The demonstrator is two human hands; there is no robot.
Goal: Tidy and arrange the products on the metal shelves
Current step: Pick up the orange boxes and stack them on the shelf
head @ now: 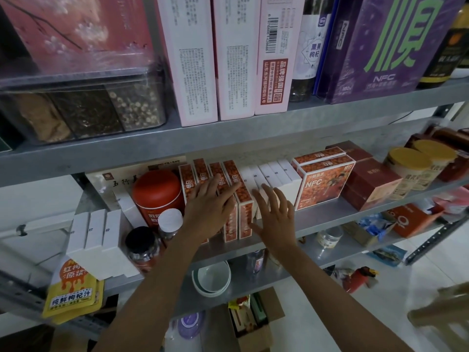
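Head view: left hand (pixel 208 212) flat, fingers straight, on upright orange boxes (pixel 245 219) near the metal shelf's (pixel 322 212) front edge; right hand (pixel 275 214) spread against white boxes (pixel 279 171), fronts partly hidden behind both hands.

Fig. 1. Dim, flat indoor light with a cool grey cast. The upper shelf (pixel 228 134) shades the back of the middle shelf (pixel 317 214). The white floor tiles (pixel 330 321) at lower right are the brightest area. Soft glare streaks the plastic wrap over the clear box (pixel 83 80) at upper left. Wide-angle distortion bows and tilts the shelf edges toward the borders. A wooden object (pixel 441 313) in the lower right corner is smeared by blur, while lettering on the orange box (pixel 322 184) is legible.
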